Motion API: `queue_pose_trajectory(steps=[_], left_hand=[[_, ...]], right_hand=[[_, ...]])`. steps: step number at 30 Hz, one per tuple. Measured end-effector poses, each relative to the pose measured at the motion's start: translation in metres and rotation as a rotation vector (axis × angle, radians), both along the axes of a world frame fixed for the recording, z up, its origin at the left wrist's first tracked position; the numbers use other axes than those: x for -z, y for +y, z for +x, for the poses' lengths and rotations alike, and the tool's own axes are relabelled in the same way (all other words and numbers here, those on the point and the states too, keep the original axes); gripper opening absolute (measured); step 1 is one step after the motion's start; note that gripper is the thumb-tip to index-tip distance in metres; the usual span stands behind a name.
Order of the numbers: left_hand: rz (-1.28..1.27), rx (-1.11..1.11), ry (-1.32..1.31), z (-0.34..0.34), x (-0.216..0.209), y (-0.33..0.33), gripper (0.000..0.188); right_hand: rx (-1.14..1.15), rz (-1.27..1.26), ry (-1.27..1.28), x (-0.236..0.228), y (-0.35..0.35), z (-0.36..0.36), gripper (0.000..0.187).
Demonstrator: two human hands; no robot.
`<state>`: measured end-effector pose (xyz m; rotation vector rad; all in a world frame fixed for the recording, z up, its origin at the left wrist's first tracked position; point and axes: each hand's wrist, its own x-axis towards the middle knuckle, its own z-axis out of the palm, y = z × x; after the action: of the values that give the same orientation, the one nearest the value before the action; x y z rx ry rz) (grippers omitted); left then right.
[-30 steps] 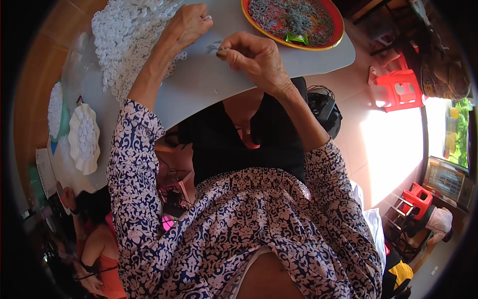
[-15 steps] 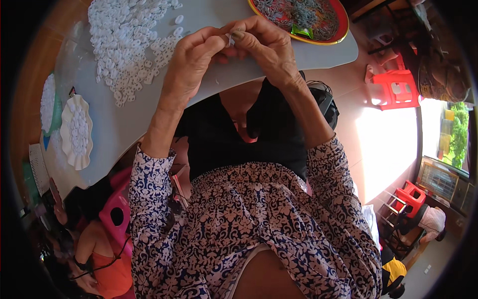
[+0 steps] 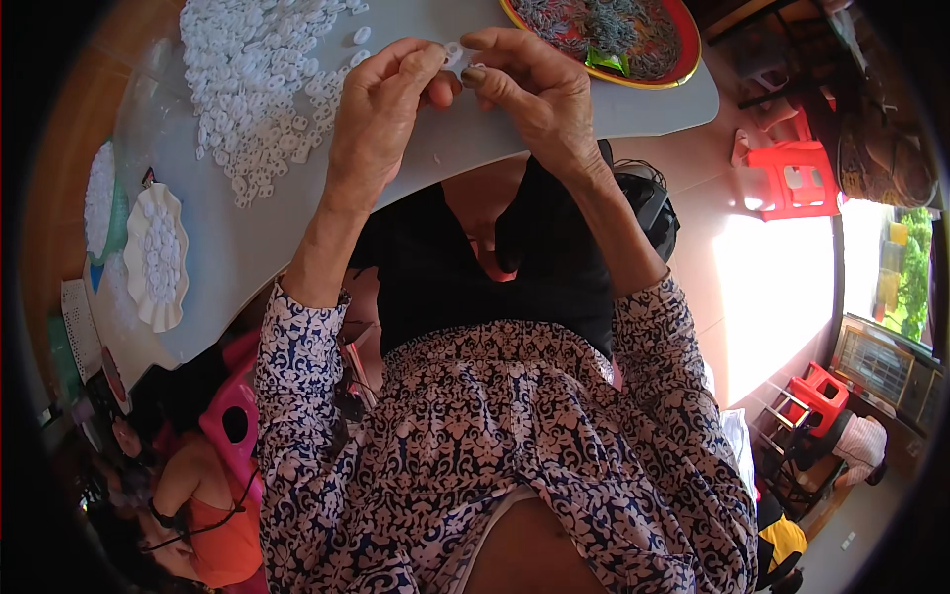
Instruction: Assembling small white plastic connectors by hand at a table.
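Note:
Over the table's near edge my two hands are raised close together. My left hand [image 3: 384, 114] is closed in a pinch, thumb against forefinger, on a small white plastic piece [image 3: 452, 53] that sticks out at the fingertips. Facing it, my right hand [image 3: 539, 97] has its thumb and forefinger apart. A tiny pale spot shows by the right thumb tip, too small to name. Beyond my left hand spreads a pile of small white plastic pieces [image 3: 242, 74], some with holes. Past my right hand lies a red, gold-rimmed tray [image 3: 686, 59] of small grey pieces [image 3: 614, 30].
On the pale table [image 3: 237, 257], a wavy-edged white dish [image 3: 168, 312] holds more white pieces, beside a green container [image 3: 119, 223]. A green packet [image 3: 607, 61] lies in the tray. Red stools [image 3: 792, 178] stand at right; a person in orange [image 3: 223, 540] is at lower left.
My hands were pressed together at the fingertips and have drawn slightly apart. The right thumb and forefinger have opened; the white piece now shows at the left fingertips.

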<state>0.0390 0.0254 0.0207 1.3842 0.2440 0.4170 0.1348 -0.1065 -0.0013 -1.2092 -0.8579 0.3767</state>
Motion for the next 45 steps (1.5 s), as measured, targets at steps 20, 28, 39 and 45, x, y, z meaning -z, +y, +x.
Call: queue_pose_trajectory(steps=[20, 28, 39, 45], left_hand=[[0.611, 0.118, 0.064, 0.005, -0.006, 0.024, 0.025], [0.594, 0.049, 0.021, -0.004, -0.009, 0.007, 0.030], [0.595, -0.071, -0.011, -0.005, 0.010, -0.004, 0.027], [0.523, -0.048, 0.033, -0.005, 0.012, -0.001, 0.031]], right_hand=[[-0.064, -0.139, -0.115, -0.003, -0.005, 0.000, 0.032], [-0.006, -0.048, -0.075, 0.000, 0.000, -0.003, 0.025], [-0.052, -0.084, -0.048, -0.004, -0.001, -0.007, 0.026], [-0.057, -0.081, -0.151, 0.002, 0.001, -0.005, 0.030]])
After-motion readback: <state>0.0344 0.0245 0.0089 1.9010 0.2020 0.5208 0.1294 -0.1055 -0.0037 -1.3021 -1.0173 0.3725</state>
